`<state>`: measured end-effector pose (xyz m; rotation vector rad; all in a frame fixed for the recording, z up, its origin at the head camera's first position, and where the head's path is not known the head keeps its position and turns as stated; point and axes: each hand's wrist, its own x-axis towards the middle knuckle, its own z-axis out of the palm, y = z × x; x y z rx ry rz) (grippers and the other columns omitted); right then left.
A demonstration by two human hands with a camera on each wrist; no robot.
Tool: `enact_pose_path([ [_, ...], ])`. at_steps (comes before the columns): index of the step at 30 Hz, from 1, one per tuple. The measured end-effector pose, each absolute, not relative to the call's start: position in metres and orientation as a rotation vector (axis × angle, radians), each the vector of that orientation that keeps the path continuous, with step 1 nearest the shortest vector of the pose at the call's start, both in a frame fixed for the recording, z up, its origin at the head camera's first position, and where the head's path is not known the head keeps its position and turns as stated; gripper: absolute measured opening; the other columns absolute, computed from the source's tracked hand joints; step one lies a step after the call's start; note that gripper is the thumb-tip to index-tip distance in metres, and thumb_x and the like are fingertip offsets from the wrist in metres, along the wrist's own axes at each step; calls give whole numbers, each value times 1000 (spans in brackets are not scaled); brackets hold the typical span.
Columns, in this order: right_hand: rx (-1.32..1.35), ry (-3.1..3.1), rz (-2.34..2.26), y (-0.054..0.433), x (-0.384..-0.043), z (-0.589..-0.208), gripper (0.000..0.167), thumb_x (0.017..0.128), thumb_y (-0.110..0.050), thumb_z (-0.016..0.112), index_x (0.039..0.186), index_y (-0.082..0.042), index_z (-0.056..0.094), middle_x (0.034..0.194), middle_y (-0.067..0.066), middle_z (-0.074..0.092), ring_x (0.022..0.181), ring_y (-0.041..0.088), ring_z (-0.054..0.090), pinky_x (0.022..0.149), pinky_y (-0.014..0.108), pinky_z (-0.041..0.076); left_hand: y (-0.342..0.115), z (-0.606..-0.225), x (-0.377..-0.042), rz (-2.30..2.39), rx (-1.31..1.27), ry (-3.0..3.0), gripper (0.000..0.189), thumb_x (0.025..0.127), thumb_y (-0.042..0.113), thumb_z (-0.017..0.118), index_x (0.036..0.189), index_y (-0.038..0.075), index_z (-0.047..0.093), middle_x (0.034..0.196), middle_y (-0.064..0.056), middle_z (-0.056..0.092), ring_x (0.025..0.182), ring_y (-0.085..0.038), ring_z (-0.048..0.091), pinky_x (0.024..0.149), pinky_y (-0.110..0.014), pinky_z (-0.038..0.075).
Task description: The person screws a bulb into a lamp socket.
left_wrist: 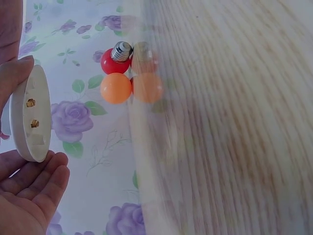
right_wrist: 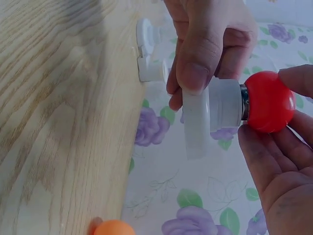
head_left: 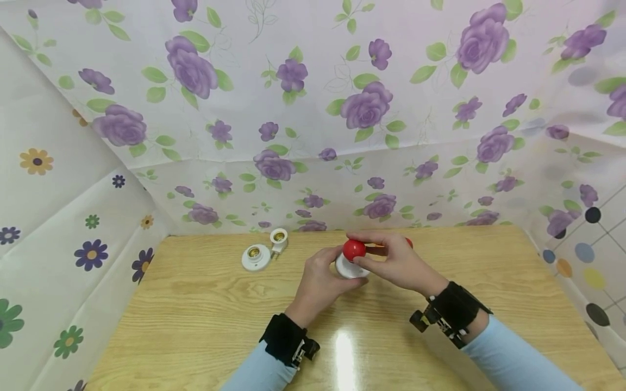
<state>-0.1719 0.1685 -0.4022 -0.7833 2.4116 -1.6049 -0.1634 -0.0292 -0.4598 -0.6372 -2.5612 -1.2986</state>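
Observation:
My left hand [head_left: 318, 277] grips the rim of a round white lamp holder [right_wrist: 196, 125], raised over the wooden table. Its hollow underside with brass screws faces the left wrist camera. With thumb and fingertips, my right hand [head_left: 397, 263] pinches a small red light bulb [right_wrist: 270, 102]. The bulb sits at the mouth of the holder's socket, and a strip of its metal screw base shows between the red globe and the white collar in the right wrist view.
A second round lamp holder [head_left: 250, 263] and a white plug-in lamp socket [head_left: 279, 237] stand at the back left of the table [head_left: 205, 315]. Beyond my right hand lie another red bulb [left_wrist: 113, 63] and an orange bulb [left_wrist: 116, 88]. Flowered sheeting [head_left: 313, 125] hangs behind.

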Motion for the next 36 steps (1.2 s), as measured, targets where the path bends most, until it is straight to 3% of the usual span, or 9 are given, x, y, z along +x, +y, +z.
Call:
enact_pose_path([
  [11, -736, 2450, -1678, 166, -169, -402, 43, 81, -29, 73, 122, -25, 61, 129, 2, 59, 112, 15, 60, 86, 27, 53, -29, -461, -163, -1323, -625, -2572, 66, 67, 53, 77, 125, 29, 58, 117, 9, 64, 106, -7, 59, 85, -35, 53],
  [24, -610, 2564, -1840, 150, -153, -388, 40, 78, -13, 76, 116, -4, 65, 120, 12, 64, 106, 21, 64, 79, 29, 55, -25, -463, -164, -1298, -584, -2500, 59, 69, 52, 76, 122, 34, 58, 111, 14, 65, 100, -1, 61, 81, -21, 52],
  [30, -676, 2532, -1766, 157, -160, -394, 45, 78, -19, 76, 121, -14, 63, 124, 4, 61, 111, 18, 61, 89, 39, 52, -28, -460, -165, -1314, -610, -2515, 59, 68, 55, 75, 120, 32, 59, 110, 14, 65, 101, -1, 60, 82, -25, 53],
  [36, -784, 2448, -1615, 169, -171, -402, 49, 84, -32, 69, 130, -30, 53, 133, -10, 53, 120, 12, 54, 97, 37, 47, -33, -458, -166, -1322, -660, -2538, 65, 66, 55, 77, 122, 26, 60, 114, 9, 65, 105, -6, 60, 84, -32, 54],
])
